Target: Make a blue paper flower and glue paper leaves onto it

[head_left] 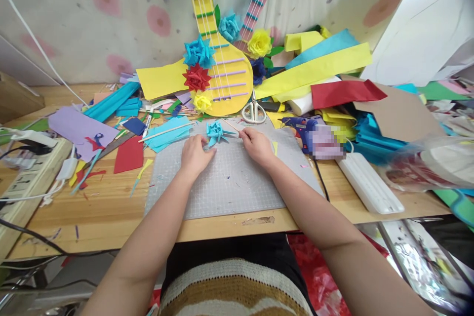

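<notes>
A small light-blue paper flower [216, 131] sits above the far part of the grey cutting mat [229, 182]. My left hand [197, 157] is at its left side, with curled fingertips on a lower petal; the exact grip is partly hidden. From the right, my right hand [257, 144] pinches a thin wooden stick [230, 125], whose far end points up and left, just right of the flower. Left of my left hand, another stick [166, 132] lies over light-blue paper [172, 138]. White-handled scissors [254, 111] rest behind my right hand.
A yellow paper guitar [229, 76] with paper flowers leans at the back. A blue glue gun [301, 131] and a white power strip [370, 182] with cords are on the right. Paper scraps cover the back and left. A wooden-sided socket strip [27, 173] stands far left.
</notes>
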Demonstrator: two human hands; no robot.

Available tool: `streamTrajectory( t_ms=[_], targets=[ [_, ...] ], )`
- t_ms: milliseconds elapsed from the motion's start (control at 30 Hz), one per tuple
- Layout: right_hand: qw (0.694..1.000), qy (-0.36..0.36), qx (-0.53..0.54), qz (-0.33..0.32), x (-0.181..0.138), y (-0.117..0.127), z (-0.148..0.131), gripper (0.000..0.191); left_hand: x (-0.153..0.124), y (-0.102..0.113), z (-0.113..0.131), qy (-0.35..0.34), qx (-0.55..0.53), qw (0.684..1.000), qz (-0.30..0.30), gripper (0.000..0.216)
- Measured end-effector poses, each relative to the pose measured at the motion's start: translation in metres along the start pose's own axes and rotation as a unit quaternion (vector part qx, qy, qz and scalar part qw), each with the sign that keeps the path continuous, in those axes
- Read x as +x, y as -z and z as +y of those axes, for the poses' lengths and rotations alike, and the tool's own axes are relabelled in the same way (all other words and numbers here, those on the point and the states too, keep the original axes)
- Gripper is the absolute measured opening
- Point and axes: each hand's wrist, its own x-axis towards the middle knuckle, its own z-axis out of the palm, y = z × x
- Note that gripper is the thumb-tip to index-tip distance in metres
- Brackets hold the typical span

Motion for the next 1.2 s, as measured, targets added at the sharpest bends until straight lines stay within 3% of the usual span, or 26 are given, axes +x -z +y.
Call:
streamTrajectory(
  t_ms=[133, 367, 500, 600, 700, 833, 900, 1033, 1200],
  targets=[
    [1.0, 0.007, 0.007, 0.0, 0.0, 0.0, -0.001, 0.027, 0.003, -0.004, -0.001, -0.018, -0.004, 1.0, 0.017, 0.007],
    [1.0, 0.022, 0.014, -0.005, -0.006, 0.001, -0.008, 0.028, -0.004, -0.007, 0.01, -0.06, -0.074, 0.994, 0.055, 0.005],
    [0.997, 0.065, -0.006, -0.034, -0.009, -0.001, -0.013, 0.036, -0.007, -0.012, 0.015, -0.019, -0.182, 0.982, 0.042, 0.005],
    [0.995, 0.087, -0.036, -0.037, -0.009, -0.004, -0.013, 0.037, -0.008, -0.016, 0.019, 0.05, -0.335, 0.941, 0.003, 0.013],
    [0.994, 0.094, -0.044, -0.035, -0.009, -0.006, -0.012, 0.032, -0.007, -0.015, 0.025, 0.143, -0.483, 0.864, -0.021, 0.027],
    [0.995, 0.089, -0.038, -0.034, -0.008, -0.006, -0.011, 0.031, -0.003, -0.004, 0.029, 0.251, -0.556, 0.789, -0.074, 0.022],
    [0.995, 0.086, -0.034, -0.033, -0.008, -0.005, -0.01, 0.031, -0.001, 0.001, 0.028, 0.264, -0.563, 0.778, -0.092, 0.016],
    [0.994, 0.105, -0.027, -0.033, -0.009, -0.005, -0.012, 0.032, 0.001, 0.004, 0.027, 0.261, -0.552, 0.785, -0.098, 0.011],
    [0.992, 0.116, -0.037, -0.046, -0.011, -0.006, -0.018, 0.036, 0.001, 0.004, 0.029, 0.262, -0.57, 0.772, -0.101, 0.019]
  ],
)
